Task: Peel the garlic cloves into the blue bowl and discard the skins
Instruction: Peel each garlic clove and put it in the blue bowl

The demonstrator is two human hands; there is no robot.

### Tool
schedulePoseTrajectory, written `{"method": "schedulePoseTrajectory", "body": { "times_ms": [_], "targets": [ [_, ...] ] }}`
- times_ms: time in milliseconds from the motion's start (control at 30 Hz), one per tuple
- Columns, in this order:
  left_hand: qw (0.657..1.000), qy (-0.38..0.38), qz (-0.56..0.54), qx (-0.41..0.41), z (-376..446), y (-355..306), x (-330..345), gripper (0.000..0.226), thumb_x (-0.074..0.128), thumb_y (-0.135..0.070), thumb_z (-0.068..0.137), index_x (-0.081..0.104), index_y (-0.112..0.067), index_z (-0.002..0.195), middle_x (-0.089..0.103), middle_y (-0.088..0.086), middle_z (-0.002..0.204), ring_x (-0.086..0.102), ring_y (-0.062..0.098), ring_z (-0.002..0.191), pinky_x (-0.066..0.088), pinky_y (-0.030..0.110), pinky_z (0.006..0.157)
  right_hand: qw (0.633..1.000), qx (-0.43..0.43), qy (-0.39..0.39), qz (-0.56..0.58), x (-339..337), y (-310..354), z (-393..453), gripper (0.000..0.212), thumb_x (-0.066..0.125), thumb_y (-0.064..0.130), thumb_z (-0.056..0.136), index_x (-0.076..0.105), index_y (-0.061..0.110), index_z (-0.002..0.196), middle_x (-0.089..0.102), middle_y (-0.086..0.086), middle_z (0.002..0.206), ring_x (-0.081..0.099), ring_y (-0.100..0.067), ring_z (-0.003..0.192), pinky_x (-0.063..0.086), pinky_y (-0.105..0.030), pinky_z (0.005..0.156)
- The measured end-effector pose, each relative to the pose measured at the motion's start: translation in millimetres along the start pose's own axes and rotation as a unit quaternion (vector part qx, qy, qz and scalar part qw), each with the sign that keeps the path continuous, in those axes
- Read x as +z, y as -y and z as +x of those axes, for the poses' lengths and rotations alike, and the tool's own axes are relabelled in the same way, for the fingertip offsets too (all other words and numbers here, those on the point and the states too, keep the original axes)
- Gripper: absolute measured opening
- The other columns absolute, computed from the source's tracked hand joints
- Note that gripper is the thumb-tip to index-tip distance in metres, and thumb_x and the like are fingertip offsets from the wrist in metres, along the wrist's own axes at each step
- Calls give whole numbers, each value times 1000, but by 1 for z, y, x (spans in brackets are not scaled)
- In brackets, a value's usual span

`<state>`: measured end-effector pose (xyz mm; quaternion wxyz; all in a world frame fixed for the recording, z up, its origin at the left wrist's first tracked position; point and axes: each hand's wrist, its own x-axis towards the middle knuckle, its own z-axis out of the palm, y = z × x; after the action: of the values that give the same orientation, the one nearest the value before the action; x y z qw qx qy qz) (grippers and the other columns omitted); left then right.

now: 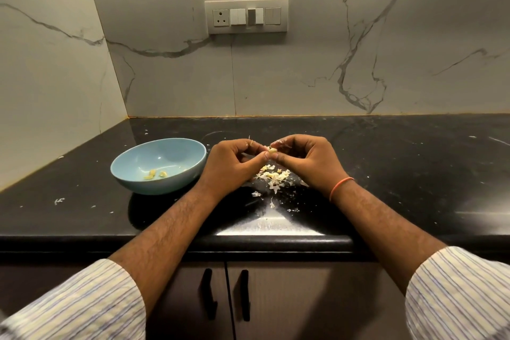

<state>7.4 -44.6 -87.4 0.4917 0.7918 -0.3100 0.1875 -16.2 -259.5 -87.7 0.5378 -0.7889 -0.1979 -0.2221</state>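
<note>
Both hands [271,159] pinching garlic clove [273,150]

walls: veined marble [331,69] | switch panel [246,16] | black countertop [400,163] | cabinet doors [276,301]

pale garlic clove [273,150] above skins [273,177]; blue bowl [132,171] holds peeled cloves [155,174].

We see both forearms reaching forward, left hand [234,163] and right hand [306,160] meeting fingertip to fingertip, fingers [276,157] curled, pinching together.
</note>
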Motion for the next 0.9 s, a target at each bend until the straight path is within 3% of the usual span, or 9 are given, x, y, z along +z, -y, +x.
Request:
{"method": "schedulePoseTrajectory", "body": {
  "times_ms": [133, 300, 367, 533, 833, 900],
  "targets": [
    [1000, 0, 7, -2, 1, -1, 0, 21, 78, -35, 95, 83, -15, 103, 80, -2, 79, 77, 17, 69, 66, 45, 65, 998, -55, -9, -42, 3, 1, -2, 27, 88, 22, 84, 82, 12, 109, 81, 1, 100, 78, -12, 90, 66, -38, 82],
    [999, 12, -14, -29, 1, 2, 0, 20, 77, -29, 97, 83, -10, 101, 79, 4, 76, 77, 25, 67, 67, 41, 62, 995, -75, -6, -58, 3, -1, -1, 26, 87, 19, 85, 83, 10, 108, 80, 1, 100, 77, -10, 90, 64, -28, 81],
    [998, 15, -34, -43, 2, 2, 0, 16, 76, -22, 98, 82, -8, 99, 79, 8, 77, 77, 29, 69, 66, 37, 61, 994, -89, -2, -70, 3, -3, 0, 24, 86, 16, 85, 83, 10, 109, 79, 1, 101, 77, -10, 91, 62, -27, 81],
    [996, 31, -56, -58, 2, 1, 0, 14, 73, -17, 100, 80, -6, 101, 79, 10, 80, 78, 21, 72, 65, 30, 62, 991, -98, 10, -86, 1, -4, 2, 24, 86, 13, 86, 82, 11, 110, 78, 3, 102, 76, -12, 94, 63, -30, 84],
    [995, 13, -76, -70, 2, 1, 0, 13, 74, -25, 99, 80, -17, 107, 80, 8, 83, 78, 31, 75, 67, 40, 68, 989, -91, -42, -105, 3, -3, 0, 27, 89, 18, 83, 83, 12, 108, 80, 4, 96, 77, -6, 86, 64, -29, 80],
    [994, 23, -87, -68, 2, -1, -1, 21, 79, -29, 94, 80, -20, 113, 81, 4, 89, 79, 24, 77, 66, 35, 69, 987, -95, -40, -124, 3, -2, -2, 28, 89, 24, 84, 83, 14, 109, 80, 6, 93, 76, -4, 84, 63, -24, 77]
  ]
}}
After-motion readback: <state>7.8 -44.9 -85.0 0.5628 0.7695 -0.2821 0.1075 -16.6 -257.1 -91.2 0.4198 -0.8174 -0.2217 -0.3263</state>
